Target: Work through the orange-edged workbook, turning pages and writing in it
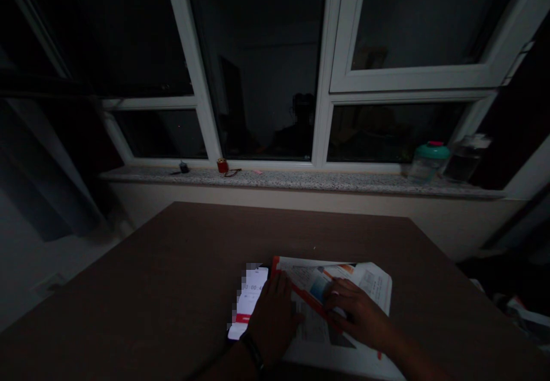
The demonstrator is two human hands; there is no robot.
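Observation:
A printed booklet [307,326] with a red strip lies on the dark brown table, one of its pages partly lifted or folded. My left hand [275,315] rests flat on its left part, fingers stretched out, a dark band on the wrist. Over the right part, my right hand [356,312] has its fingers curled round something small and pale, too dim to make out, against the page. A lit phone [251,301] showing a timer lies just left of my left hand, which covers part of its edge.
The brown table [172,272] spreads around. Behind it, a stone windowsill [301,180] holds a small red object [222,165], a small dark bottle [184,167], a teal-lidded jar [429,162] and another clear container [466,157]. A curtain [47,169] hangs left.

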